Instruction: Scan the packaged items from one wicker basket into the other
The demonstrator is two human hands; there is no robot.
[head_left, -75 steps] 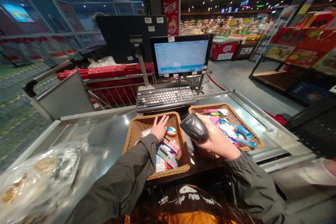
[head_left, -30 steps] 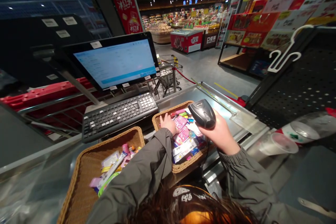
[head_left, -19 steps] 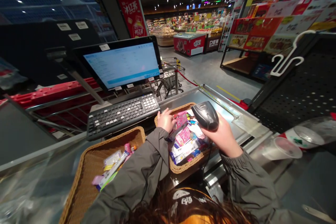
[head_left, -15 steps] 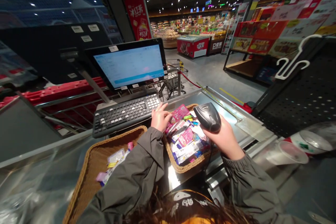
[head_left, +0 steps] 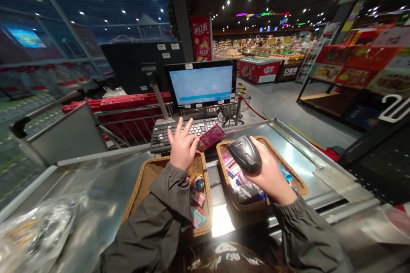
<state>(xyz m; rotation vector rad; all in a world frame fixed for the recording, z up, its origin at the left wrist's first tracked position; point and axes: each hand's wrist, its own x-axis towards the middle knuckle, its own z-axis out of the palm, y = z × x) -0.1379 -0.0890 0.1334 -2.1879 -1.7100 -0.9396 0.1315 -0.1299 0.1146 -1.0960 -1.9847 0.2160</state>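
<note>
At the centre of the frame, the left hand [head_left: 182, 147] pinches one end of a flat magenta packet [head_left: 211, 137] between thumb and index finger, with the other fingers fanned out upward. The packet slants up to the right, in front of the lower right part of a black keyboard [head_left: 162, 137].

Right of centre, the right hand [head_left: 267, 175] wraps around a black handheld barcode scanner [head_left: 246, 153], its head pointing to the upper left. Both forearms are in dark grey sleeves [head_left: 149, 222] that enter from the bottom.

Two woven baskets sit on a shiny metal counter [head_left: 112, 170]. The left basket [head_left: 207, 196], partly covered by the left arm, has small colourful items along its right side; the right basket [head_left: 277, 151], under the scanner and right hand, holds pink, white and blue packages and a bright blue item [head_left: 286, 172].

Above the keyboard stands a lit monitor [head_left: 201, 85], with the dark back of another display [head_left: 128, 66] to its upper left. Clear plastic bags [head_left: 60, 217] lie at lower left. A red freezer [head_left: 260, 70] stands in the upper right background.
</note>
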